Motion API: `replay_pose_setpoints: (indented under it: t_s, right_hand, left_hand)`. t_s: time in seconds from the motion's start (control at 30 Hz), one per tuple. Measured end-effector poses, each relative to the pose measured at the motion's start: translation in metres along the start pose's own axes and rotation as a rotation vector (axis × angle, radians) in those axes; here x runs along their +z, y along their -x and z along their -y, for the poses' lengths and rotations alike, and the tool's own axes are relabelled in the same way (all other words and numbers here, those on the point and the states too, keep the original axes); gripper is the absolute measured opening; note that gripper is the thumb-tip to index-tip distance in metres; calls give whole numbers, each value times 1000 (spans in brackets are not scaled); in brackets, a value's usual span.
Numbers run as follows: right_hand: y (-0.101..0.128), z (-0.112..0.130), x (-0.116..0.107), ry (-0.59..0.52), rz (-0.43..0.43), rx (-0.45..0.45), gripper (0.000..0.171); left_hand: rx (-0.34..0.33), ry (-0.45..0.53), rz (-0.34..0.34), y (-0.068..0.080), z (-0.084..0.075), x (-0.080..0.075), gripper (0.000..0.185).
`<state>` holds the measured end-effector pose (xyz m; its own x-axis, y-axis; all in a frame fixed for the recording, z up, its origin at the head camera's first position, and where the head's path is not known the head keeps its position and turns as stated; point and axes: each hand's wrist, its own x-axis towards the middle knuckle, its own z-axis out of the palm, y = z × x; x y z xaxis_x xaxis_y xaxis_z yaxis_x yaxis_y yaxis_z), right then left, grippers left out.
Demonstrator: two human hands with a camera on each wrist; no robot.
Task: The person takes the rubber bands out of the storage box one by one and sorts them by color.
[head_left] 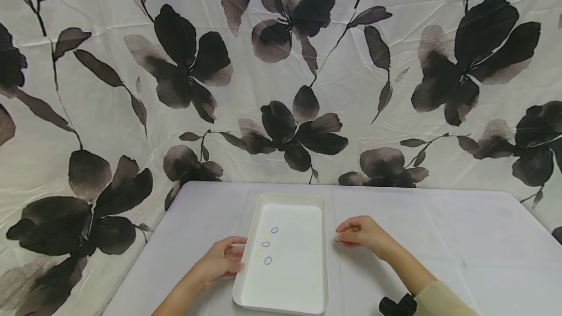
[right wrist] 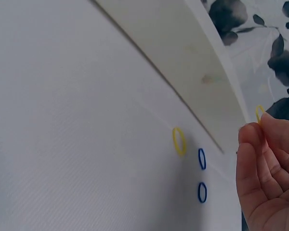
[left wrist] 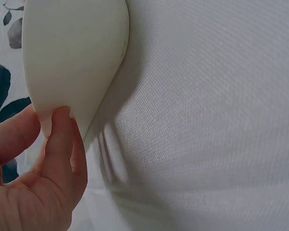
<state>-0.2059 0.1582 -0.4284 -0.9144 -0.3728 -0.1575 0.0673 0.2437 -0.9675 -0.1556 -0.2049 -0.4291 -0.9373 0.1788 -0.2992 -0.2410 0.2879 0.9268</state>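
Left forearm enters from the near left, reaching far and right; left hand (head_left: 219,260) at the tray's left side, thumb and fingers pinching its rim. Right forearm enters from the near right, reaching far and left; right hand (head_left: 366,235) low over the bench (head_left: 448,238), just right of the tray, wrist bent slightly, fingertips pointing left. Its fingers are narrowed on a yellow ring (right wrist: 257,114), which projects past the tips as a slim upright oval in the right wrist view. White tray (head_left: 298,277): long axis near to far, near end wider in view. In its left half, a loose near-far line: three blue rings (head_left: 263,244) alternating with two fainter yellow ones. On the bench beside the tray's right side: another yellow ring (right wrist: 175,140), two blue rings (right wrist: 199,158).
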Motion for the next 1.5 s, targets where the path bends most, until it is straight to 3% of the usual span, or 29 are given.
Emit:
replay_pose_setpoints:
  t_s: [0.47,0.97,1.5]
  right_hand:
    - [14,-18,-12,22,-1,-8,27]
    - [17,-36,-9,60,-27,56,19]
    - [19,-31,-4,249,-45,18,9]
  left_hand:
    - [7,13,-5,-1,1,0,62]
    - [-3,17,-10,-2,3,-1,61]
    - [-4,11,-10,-2,2,-1,62]
